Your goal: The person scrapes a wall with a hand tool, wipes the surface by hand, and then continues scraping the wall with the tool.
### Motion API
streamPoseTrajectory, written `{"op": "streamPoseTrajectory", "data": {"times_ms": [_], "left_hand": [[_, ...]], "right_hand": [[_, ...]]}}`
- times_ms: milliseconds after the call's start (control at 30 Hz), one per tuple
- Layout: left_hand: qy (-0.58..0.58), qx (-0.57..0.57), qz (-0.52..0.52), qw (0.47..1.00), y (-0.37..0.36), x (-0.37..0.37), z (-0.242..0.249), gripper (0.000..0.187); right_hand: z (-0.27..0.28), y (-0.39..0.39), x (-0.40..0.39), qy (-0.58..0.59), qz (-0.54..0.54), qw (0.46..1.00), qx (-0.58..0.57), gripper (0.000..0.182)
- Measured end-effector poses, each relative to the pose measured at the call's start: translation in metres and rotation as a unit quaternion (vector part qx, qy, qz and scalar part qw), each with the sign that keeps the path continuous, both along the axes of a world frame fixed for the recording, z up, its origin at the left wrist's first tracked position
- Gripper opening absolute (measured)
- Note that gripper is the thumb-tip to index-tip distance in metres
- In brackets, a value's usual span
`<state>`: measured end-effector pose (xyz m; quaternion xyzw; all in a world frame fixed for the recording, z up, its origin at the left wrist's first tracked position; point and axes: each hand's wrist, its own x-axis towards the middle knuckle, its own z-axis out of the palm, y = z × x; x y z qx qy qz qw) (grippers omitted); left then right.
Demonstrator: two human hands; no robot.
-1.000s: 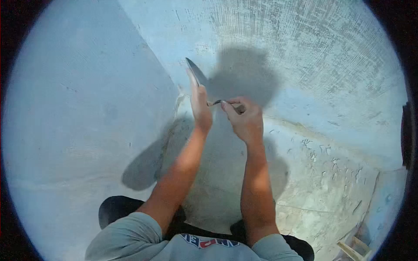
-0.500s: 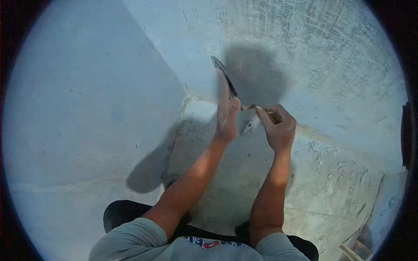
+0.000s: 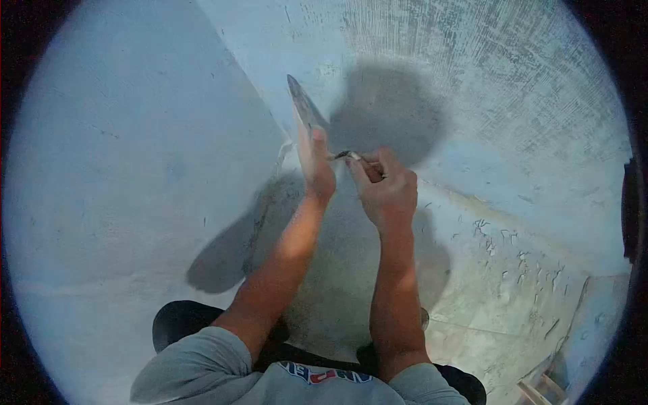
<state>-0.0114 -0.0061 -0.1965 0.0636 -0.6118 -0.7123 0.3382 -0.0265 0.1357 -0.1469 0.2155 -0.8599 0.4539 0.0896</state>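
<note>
My left hand (image 3: 314, 158) holds a flat metal blade (image 3: 302, 104) edge-on against the inside corner where two pale blue plastered walls meet. My right hand (image 3: 382, 185) grips a small trowel-like tool (image 3: 345, 156) whose tip meets the blade near my left thumb. Both hands are raised over the wall corner, just above the grey floor (image 3: 344, 270). What sits on the blade cannot be made out.
The left wall (image 3: 121, 148) is smooth; the right wall (image 3: 513, 101) shows brushed texture and a flaking lower band (image 3: 513, 250). My dark shoes (image 3: 182, 324) stand on the floor below. A wooden piece (image 3: 540, 391) lies at bottom right.
Both hands shifted left and slightly up since half a second ago, back to the corner line. The blade now points higher along the corner; the right hand closed in on the left.
</note>
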Motion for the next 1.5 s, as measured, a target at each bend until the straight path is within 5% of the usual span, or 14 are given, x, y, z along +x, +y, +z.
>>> {"op": "streamPoseTrajectory", "data": {"times_ms": [33,167,267,333,400,533,733,900,967,1100,1267,1367,1433,1500], "left_hand": [[0.031,0.049,-0.018,0.998,-0.007,-0.003,0.004,0.068],[0.015,-0.120,0.008,0.993,0.020,-0.003,-0.006,0.068],[0.014,-0.145,0.032,0.989,0.008,-0.001,-0.027,0.076],[0.018,-0.030,0.000,0.999,-0.002,-0.001,-0.018,0.073],[0.016,0.022,-0.018,0.999,-0.003,-0.004,-0.007,0.073],[-0.025,-0.230,0.018,0.973,0.020,-0.009,-0.014,0.090],[0.062,0.050,-0.113,0.990,-0.024,0.002,-0.018,0.089],[-0.052,-0.157,0.026,0.986,0.012,0.008,-0.030,0.085],[-0.085,-0.185,0.077,0.976,0.020,0.008,-0.040,0.084],[-0.014,-0.005,-0.060,0.998,-0.027,0.004,-0.044,0.075],[0.013,-0.101,-0.058,0.993,0.004,0.002,-0.012,0.086],[-0.010,-0.093,-0.003,0.996,-0.006,0.009,-0.016,0.073],[-0.054,0.086,-0.043,0.994,-0.025,0.012,-0.012,0.071],[-0.029,0.118,-0.063,0.991,-0.027,0.009,-0.011,0.063]], "right_hand": [[-0.003,0.007,-0.003,-0.016,-0.003,1.000,-0.022,0.020],[-0.003,0.055,-0.033,-0.127,0.015,0.984,-0.126,0.019],[0.002,0.039,-0.028,-0.151,0.013,0.986,-0.073,0.025],[0.007,-0.002,-0.006,-0.099,-0.009,0.995,0.004,0.029],[-0.004,0.013,-0.011,-0.123,0.007,0.989,-0.076,0.025],[0.006,0.063,-0.044,-0.221,0.019,0.970,-0.101,0.022],[-0.021,0.000,-0.009,-0.100,-0.006,0.992,-0.072,0.030],[-0.014,0.062,-0.041,-0.234,0.069,0.962,-0.124,0.030],[-0.005,0.048,-0.032,-0.187,0.046,0.975,-0.107,0.028],[-0.012,-0.007,-0.001,-0.101,-0.007,0.994,-0.038,0.031],[-0.014,0.045,-0.026,-0.172,0.003,0.980,-0.099,0.032],[0.011,0.025,-0.012,-0.181,0.012,0.981,-0.070,0.029],[-0.001,-0.003,0.003,-0.095,-0.010,0.995,-0.019,0.026],[0.001,0.008,0.004,-0.139,-0.007,0.988,-0.064,0.025]]}}
